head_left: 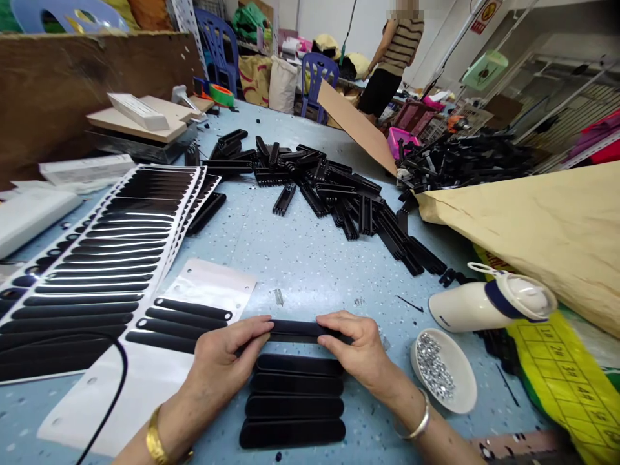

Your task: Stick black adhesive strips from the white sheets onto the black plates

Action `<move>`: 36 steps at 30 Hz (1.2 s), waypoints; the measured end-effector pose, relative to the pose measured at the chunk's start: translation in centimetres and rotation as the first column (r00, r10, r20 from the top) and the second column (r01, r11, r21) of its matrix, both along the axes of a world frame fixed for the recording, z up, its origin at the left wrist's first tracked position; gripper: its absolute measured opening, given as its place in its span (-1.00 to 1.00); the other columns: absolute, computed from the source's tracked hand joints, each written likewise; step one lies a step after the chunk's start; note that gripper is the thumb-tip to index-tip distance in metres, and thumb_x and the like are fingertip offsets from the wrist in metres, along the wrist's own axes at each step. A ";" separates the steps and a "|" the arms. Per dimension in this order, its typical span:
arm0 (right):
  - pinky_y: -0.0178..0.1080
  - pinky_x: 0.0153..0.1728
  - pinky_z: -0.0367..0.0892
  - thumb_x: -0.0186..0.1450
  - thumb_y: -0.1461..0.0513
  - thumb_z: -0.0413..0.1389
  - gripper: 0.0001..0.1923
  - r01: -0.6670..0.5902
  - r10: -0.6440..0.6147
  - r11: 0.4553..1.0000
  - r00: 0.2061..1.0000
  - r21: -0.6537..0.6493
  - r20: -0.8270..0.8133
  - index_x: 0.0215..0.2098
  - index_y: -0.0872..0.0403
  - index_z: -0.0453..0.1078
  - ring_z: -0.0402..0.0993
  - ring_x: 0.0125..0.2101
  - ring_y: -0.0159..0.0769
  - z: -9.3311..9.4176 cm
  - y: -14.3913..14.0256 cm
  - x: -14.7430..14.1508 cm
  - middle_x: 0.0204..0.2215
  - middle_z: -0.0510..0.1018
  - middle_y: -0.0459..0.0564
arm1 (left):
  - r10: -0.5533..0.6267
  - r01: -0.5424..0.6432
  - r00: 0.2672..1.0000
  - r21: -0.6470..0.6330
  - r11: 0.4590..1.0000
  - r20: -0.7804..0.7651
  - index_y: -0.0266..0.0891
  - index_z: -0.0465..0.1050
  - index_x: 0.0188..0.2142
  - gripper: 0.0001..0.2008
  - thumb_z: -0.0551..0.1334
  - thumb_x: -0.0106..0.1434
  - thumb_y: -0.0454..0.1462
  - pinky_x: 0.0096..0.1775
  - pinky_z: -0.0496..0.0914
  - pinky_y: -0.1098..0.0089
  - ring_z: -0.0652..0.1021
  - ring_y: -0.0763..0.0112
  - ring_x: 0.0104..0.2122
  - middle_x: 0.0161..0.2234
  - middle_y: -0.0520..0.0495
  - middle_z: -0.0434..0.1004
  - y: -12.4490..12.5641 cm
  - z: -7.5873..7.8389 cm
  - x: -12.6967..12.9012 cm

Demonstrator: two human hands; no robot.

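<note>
Both hands meet at the near middle of the pale blue worktop (300, 258), gripping 1 black strip (296, 330) that lies crosswise between them. The left hand (223, 361) pinches the strip's left end with thumb and curled fingers; the right hand (359, 349) closes on its right end the same way. Neither hand is open.

Just below the strip, toward 6 o'clock, 4 finished black bars (293, 402) lie in a tidy stack of rows, touching one another. At 9 o'clock from the hands sits a white backing sheet (145, 381) carrying a few black stickers (181, 323), and beyond it at 10 o'clock a larger sheet of black stickers (116, 252). At 3 o'clock a small white dish (458, 394) holds what look like shiny beads or studs (433, 371), too small to name surely. A white bottle (489, 302) lies on its side at 2 o'clock. At 12 o'clock a loose heap of black plastic parts (334, 187) spreads across the worktop. A person in a striped shirt (400, 48) stands well apart at the far end.
</note>
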State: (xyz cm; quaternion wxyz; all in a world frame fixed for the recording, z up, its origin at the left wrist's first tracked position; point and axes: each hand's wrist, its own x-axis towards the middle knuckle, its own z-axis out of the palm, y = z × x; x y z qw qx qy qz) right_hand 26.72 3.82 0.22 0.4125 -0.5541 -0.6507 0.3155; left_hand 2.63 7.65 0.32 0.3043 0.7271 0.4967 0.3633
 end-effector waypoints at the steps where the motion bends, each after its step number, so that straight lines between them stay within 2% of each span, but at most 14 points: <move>1: -0.13 -0.22 0.54 0.16 0.34 0.24 -0.74 0.002 -0.002 1.000 1.000 0.002 -0.004 -0.18 0.05 0.60 0.62 -0.28 -0.20 -0.1 0.0 0.0 -0.29 0.68 0.07 | -0.003 0.003 1.000 0.005 1.000 -0.007 -0.10 0.65 -0.30 -0.82 0.24 0.18 -0.26 -0.16 0.60 0.23 0.70 0.26 -0.31 -0.29 -0.01 0.71 0.0 0.1 0.0; 8: -0.10 -0.13 0.52 0.12 0.35 0.27 -0.72 0.006 -0.014 0.995 0.997 -0.102 -0.077 -0.17 0.06 0.60 0.61 -0.22 -0.17 -0.5 -0.1 0.2 -0.24 0.67 0.09 | -0.038 0.041 0.999 0.086 0.995 -0.031 -0.13 0.64 -0.30 -0.80 0.21 0.21 -0.23 -0.19 0.61 0.27 0.70 0.29 -0.34 -0.31 -0.01 0.72 0.1 -0.2 -0.1; 13: -0.08 -0.08 0.49 0.07 0.39 0.28 -0.66 0.004 -0.025 0.982 0.994 -0.187 -0.107 -0.17 0.03 0.60 0.60 -0.18 -0.18 -0.6 -0.1 0.6 -0.22 0.67 0.05 | -0.042 0.045 0.998 0.054 0.998 -0.042 -0.15 0.64 -0.28 -0.78 0.20 0.23 -0.22 -0.16 0.60 0.24 0.70 0.27 -0.31 -0.28 -0.04 0.71 0.3 -0.6 -0.2; 17: -0.09 -0.13 0.48 0.00 0.38 0.32 -0.60 0.058 -0.080 0.970 0.993 -0.235 -0.085 -0.16 0.04 0.59 0.58 -0.22 -0.18 -0.3 -0.2 1.1 -0.22 0.66 0.03 | -0.029 0.029 0.999 0.005 1.000 -0.045 -0.15 0.64 -0.28 -0.78 0.20 0.22 -0.20 -0.14 0.59 0.24 0.69 0.26 -0.29 -0.28 -0.04 0.71 0.2 -0.3 -0.2; 20: -0.13 -0.22 0.48 0.00 0.32 0.35 -0.62 0.118 -0.141 0.964 0.987 -0.240 -0.078 -0.18 0.08 0.58 0.55 -0.30 -0.21 0.0 -0.4 1.5 -0.24 0.64 0.05 | -0.015 0.011 0.998 -0.059 0.998 -0.067 -0.16 0.62 -0.26 -0.77 0.20 0.20 -0.18 -0.25 0.60 0.29 0.68 0.28 -0.37 -0.36 -0.02 0.71 0.2 0.1 -0.1; 23: -0.18 -0.34 0.45 0.02 0.27 0.35 -0.72 0.132 -0.143 0.974 0.989 -0.186 -0.045 -0.26 0.12 0.58 0.51 -0.39 -0.25 0.2 -0.3 1.4 -0.34 0.62 0.04 | 0.006 -0.019 0.995 -0.131 0.991 -0.099 -0.23 0.57 -0.12 -0.67 0.21 0.16 -0.16 -0.40 0.54 0.37 0.63 0.34 -0.49 -0.42 -0.02 0.69 0.2 0.4 0.1; 26: -0.21 -0.38 0.41 0.00 0.27 0.37 -0.73 0.124 -0.126 0.979 0.992 -0.160 0.001 -0.30 0.13 0.58 0.48 -0.42 -0.28 0.3 -0.1 0.8 -0.41 0.60 0.01 | -0.030 0.002 0.986 -0.162 0.987 -0.167 -0.25 0.50 -0.01 -0.57 0.22 0.15 -0.14 -0.48 0.46 0.42 0.55 0.42 -0.58 -0.47 0.02 0.65 0.4 0.5 0.2; 30: -0.24 -0.38 0.38 -0.05 0.27 0.40 -0.71 0.143 -0.141 0.968 0.990 -0.207 0.025 -0.32 0.11 0.58 0.49 -0.39 -0.27 0.4 0.4 0.5 -0.39 0.59 0.00 | -0.122 0.078 0.965 -0.190 0.979 -0.234 -0.20 0.54 -0.05 -0.61 0.18 0.18 -0.12 -0.51 0.40 0.44 0.49 0.45 -0.64 -0.56 0.09 0.58 0.8 0.6 0.3; 36: -0.28 -0.43 0.31 -0.01 0.28 0.38 -0.81 0.136 -0.128 0.962 0.991 -0.235 0.047 -0.40 0.11 0.57 0.43 -0.46 -0.33 0.2 0.8 0.7 -0.46 0.57 -0.03 | -0.099 0.052 0.965 -0.196 0.979 -0.241 -0.19 0.60 -0.16 -0.66 0.17 0.18 -0.12 -0.42 0.46 0.39 0.59 0.35 -0.54 -0.52 0.04 0.64 1.0 0.6 0.4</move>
